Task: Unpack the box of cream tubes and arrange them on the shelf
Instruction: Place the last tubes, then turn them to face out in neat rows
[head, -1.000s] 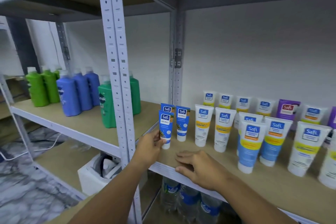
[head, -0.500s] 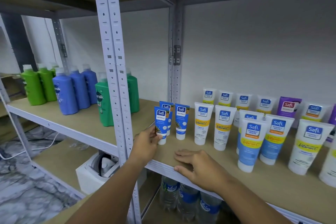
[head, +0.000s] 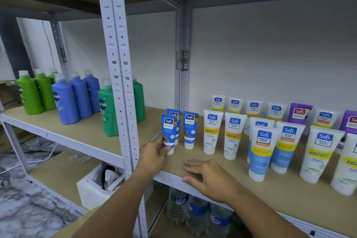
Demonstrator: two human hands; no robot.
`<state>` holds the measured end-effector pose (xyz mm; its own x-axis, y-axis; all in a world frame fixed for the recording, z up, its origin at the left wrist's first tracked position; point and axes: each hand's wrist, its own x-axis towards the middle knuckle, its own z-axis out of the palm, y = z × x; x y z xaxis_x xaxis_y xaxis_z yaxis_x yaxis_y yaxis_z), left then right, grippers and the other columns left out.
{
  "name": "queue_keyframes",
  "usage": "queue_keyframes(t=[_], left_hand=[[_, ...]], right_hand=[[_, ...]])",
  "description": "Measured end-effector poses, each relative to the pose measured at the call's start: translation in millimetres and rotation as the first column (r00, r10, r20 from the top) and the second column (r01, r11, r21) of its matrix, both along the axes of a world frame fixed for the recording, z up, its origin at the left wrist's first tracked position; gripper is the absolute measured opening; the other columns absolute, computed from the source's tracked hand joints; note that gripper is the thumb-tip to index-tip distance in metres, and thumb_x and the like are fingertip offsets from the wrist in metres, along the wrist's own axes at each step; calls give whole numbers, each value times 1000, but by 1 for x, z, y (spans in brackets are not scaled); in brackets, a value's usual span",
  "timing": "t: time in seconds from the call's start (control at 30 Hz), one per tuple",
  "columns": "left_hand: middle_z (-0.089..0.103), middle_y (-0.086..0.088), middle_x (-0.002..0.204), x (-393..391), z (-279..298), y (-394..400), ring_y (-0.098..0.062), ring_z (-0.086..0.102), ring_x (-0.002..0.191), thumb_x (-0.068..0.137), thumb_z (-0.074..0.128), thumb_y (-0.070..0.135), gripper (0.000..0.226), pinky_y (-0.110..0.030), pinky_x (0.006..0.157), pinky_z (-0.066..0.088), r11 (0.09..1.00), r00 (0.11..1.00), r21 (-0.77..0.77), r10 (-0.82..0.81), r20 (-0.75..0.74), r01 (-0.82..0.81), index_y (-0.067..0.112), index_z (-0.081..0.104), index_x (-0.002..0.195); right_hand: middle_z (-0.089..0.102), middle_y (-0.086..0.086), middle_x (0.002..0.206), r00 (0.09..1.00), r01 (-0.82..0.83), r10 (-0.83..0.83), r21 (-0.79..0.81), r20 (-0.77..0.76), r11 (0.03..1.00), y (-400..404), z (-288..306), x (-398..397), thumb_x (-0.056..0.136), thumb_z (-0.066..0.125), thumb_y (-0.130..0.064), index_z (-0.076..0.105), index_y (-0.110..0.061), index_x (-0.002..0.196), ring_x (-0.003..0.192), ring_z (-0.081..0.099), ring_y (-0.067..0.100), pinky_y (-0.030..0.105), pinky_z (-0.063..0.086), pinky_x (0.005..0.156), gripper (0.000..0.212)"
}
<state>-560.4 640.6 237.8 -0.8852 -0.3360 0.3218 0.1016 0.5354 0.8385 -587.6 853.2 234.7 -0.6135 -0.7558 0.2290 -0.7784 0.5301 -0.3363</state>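
At the shelf's (head: 241, 185) left end, the left hand (head: 154, 155) is pinching an upright blue Safi Naturals tube (head: 169, 133) standing on its cap; the right hand (head: 210, 178) is lying flat, fingers straight, on the shelf edge.

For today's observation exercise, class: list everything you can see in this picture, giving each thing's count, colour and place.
Small tubes: three, blue, left end of shelf.
Big tubes: white or light blue with yellow bands, rows to the right; count runs off frame.
Purple tubes: two, back row.
Shampoo bottles: green and blue, neighbouring shelf; some hidden.
Water bottles: three seen, clear with blue labels, shelf below.
White box: one, lower left shelf.
Left hand: holds front small tube.
Right hand: flat on shelf edge.
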Motion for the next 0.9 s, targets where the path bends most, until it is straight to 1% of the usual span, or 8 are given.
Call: queue_keyframes(t=[0.07,0.2,0.27,0.37,0.47,0.67,0.77,0.9], left_hand=[[61,20,116,4,1,2,-6,60,119,93,65,8,48,-25,105,47,1000,1000,-1,2,-7,-2,17,53,139],[48,14,131,13,19,11,-2,48,122,95,62,4,64,6,76,40,995,993,92,43,-108,-33,12,34,151],[50,9,141,12,39,14,2,47,119,95,63,10,62,3,77,44,994,971,80,94,-219,-79,14,36,151],[55,1,143,4,79,21,-5,51,125,95,65,20,58,-28,103,50,985,917,-56,132,-377,-165,16,43,148],[56,5,142,-12,122,34,-8,49,131,95,65,25,54,-27,110,38,981,881,-79,123,-456,-178,19,47,146],[64,2,130,-77,177,54,-9,56,121,94,66,22,47,-20,104,36,956,961,-294,-104,-257,25,15,54,139],[67,0,124,-125,181,63,-10,60,116,92,69,21,45,-21,102,41,925,974,-357,-188,-130,131,14,58,135],[67,-6,123,-182,176,70,-17,62,116,89,73,18,43,-26,101,46,882,973,-427,-232,-19,202,11,62,129]], right_hand=[[44,-12,149,1000,10,-9,-3,13,1000,0,4,2,95,51,-52,47,-26,143,139,34,2,28,27,118,55],[54,-11,141,998,59,-59,-22,-19,998,5,21,4,95,50,-53,53,-26,137,130,47,6,33,40,110,51],[58,-10,137,993,99,-100,-26,-56,995,7,37,1,95,51,-50,54,-27,136,126,52,8,33,44,106,47],[68,-5,119,985,124,-133,-87,-111,989,10,76,-8,96,55,-38,64,-25,126,110,61,13,32,50,95,34],[72,0,112,967,167,-196,-174,-165,971,13,122,-23,95,57,-31,68,-23,121,103,64,18,34,51,91,29],[68,9,117,908,350,-368,-116,-203,929,36,184,-97,93,61,-25,68,-17,120,106,63,24,34,49,97,29],[63,13,118,870,454,-453,-41,-195,890,52,192,-144,89,66,-22,67,-18,120,101,64,28,35,52,91,31],[56,15,129,839,523,-499,69,-216,850,62,193,-191,88,68,-18,62,-14,127,110,60,31,38,51,96,40]])
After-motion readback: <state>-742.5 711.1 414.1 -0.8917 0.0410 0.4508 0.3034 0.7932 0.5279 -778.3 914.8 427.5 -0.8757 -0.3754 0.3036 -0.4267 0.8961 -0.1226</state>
